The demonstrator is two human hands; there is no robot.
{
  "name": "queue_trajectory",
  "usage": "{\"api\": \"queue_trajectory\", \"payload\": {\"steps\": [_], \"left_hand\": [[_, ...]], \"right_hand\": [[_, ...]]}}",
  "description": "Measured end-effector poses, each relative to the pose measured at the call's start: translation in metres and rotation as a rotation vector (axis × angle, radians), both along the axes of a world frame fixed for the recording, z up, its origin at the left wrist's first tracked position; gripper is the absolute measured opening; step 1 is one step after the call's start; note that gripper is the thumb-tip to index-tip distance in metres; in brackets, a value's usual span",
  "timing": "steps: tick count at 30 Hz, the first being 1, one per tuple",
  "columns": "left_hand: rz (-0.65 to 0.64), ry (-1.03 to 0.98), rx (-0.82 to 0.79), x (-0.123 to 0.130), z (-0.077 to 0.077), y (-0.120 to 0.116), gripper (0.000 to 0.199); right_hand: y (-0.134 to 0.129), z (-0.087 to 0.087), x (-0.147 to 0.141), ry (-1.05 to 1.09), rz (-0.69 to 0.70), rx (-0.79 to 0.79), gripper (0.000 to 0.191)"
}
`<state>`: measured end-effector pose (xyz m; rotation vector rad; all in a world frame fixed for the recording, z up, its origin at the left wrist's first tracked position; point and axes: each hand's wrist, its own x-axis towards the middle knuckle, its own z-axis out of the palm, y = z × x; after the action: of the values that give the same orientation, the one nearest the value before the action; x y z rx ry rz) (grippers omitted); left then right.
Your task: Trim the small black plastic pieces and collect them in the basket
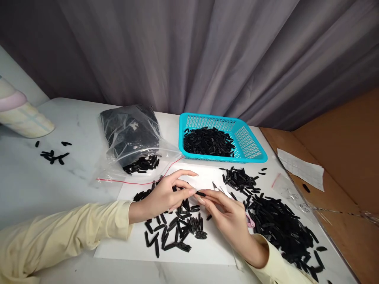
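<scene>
My left hand (pixel 164 195) and my right hand (pixel 229 211) meet above a white sheet of paper (pixel 118 248). Between their fingertips is one small, slim black piece (pixel 200 193), pinched from both sides; it looks like a hair clip, but its exact kind is too small to make out. Below the hands, several similar black pieces (pixel 166 232) lie scattered on the paper, with a neat row of them (pixel 195 225) side by side. Partly hidden under my right hand is a pointed tool with a pink handle (pixel 250 221), seemingly scissors.
A blue plastic basket (pixel 254 154) at the back holds many black pieces. Left of it lies an open clear zip bag (pixel 133 134) of them. A large loose heap (pixel 281 225) lies at right. A patterned tumbler (pixel 26 118) stands far left; cardboard (pixel 340 134) borders the right.
</scene>
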<state>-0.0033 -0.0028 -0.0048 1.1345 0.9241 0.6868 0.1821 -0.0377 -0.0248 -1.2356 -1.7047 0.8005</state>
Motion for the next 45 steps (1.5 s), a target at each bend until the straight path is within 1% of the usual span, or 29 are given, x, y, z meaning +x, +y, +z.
{"api": "queue_trajectory", "payload": {"steps": [3, 7, 13, 20, 25, 34, 45], "left_hand": [[0.013, 0.002, 0.003, 0.0004, 0.0004, 0.0004, 0.040], [0.029, 0.014, 0.013, 0.0001, -0.0002, 0.0006, 0.041], [0.007, 0.003, 0.001, 0.0000, -0.0009, 0.0019, 0.042], [-0.007, -0.013, 0.003, -0.0003, -0.0025, 0.0026, 0.040], [-0.011, -0.014, 0.005, -0.0008, -0.0041, 0.0031, 0.041], [0.009, 0.002, -0.014, 0.0013, 0.0004, 0.0023, 0.043], [0.011, -0.003, -0.023, 0.0015, 0.0009, 0.0028, 0.046]], "right_hand": [[0.0004, 0.0008, 0.0010, -0.016, 0.015, 0.038, 0.012], [0.0007, 0.0030, 0.0012, -0.013, 0.033, 0.044, 0.014], [-0.0010, 0.0035, 0.0016, -0.018, 0.044, 0.049, 0.017], [0.0024, 0.0080, -0.0006, -0.051, 0.034, 0.056, 0.018], [0.0038, 0.0073, -0.0012, -0.059, 0.028, 0.064, 0.019], [0.0020, 0.0066, -0.0010, -0.065, 0.019, 0.077, 0.019], [0.0029, 0.0059, -0.0011, -0.058, 0.027, 0.083, 0.016]]}}
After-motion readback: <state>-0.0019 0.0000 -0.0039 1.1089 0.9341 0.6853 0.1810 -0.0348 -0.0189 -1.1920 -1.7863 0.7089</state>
